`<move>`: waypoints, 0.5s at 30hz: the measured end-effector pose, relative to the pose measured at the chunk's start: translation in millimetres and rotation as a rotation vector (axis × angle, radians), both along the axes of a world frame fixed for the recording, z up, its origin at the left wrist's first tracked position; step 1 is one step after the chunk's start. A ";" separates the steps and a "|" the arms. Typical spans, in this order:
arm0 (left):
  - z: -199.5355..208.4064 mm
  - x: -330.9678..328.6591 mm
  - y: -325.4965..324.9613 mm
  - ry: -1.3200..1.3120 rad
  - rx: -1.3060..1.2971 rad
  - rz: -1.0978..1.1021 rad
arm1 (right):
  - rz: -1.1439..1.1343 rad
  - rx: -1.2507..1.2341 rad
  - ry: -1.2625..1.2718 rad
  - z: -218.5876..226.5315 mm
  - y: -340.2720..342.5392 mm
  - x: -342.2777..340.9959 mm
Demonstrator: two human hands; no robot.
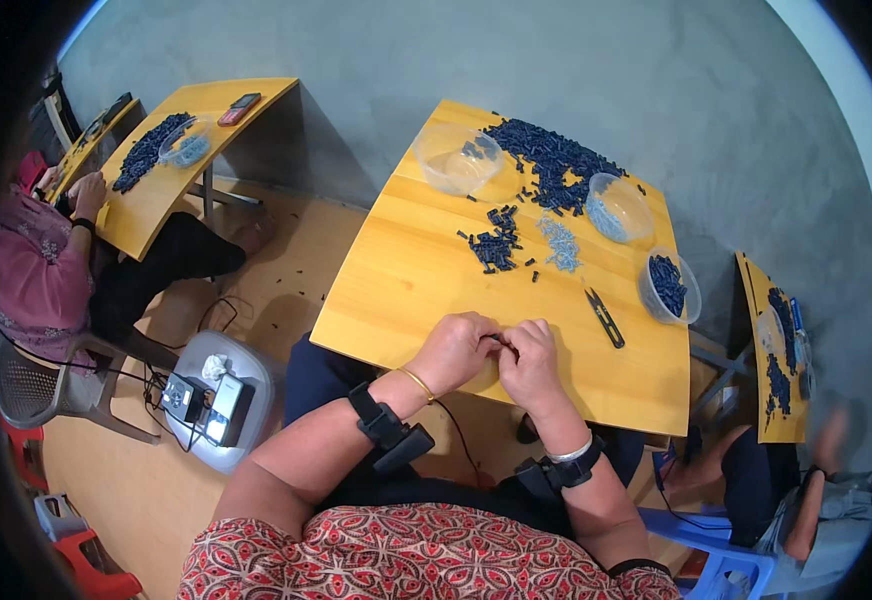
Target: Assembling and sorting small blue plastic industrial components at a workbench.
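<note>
Hands met near the front edge of the yellow wooden table (396, 290), fingertips pinched together over something tiny and dark. The left hand (454, 350) was curled mostly closed, thumb and forefinger pressing on the small dark part (499, 340), and the right hand (530, 364) was curled the same way, nipping it from the other side. What the piece actually was couldn't be made out, too small and half hidden by fingers.

Further back on the table sat a little cluster of dark blue pieces (496, 246), with a small heap of pale grey bits (560, 244) just beside it. A much bigger pile of blue pieces (554, 156) spread out toward the far edge, between a clear plastic bowl (456, 158) on the left and another clear bowl with pale bits (618, 208) on the right. A third bowl holding blue pieces (668, 287) was near the right edge. Black snips (604, 317) lay flat, just right of the hands. Both wrists wore black strapped devices. Other people sat at similar tables off to either side.
</note>
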State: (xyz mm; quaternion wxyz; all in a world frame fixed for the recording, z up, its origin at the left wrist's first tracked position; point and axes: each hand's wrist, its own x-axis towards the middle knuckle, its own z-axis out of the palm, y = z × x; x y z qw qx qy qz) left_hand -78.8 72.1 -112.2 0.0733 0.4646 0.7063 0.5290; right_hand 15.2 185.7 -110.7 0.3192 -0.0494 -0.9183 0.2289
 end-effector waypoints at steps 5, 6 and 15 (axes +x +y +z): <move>1.4 4.2 -2.9 0.119 -0.034 0.027 | 0.122 -0.106 -0.240 12.2 20.5 5.1; 3.2 4.2 -1.7 0.147 -0.052 0.044 | 0.119 -0.102 -0.237 13.4 20.7 -0.5; -0.6 4.8 -3.2 0.332 -0.041 0.088 | -0.141 -0.091 -0.102 5.9 3.8 -36.4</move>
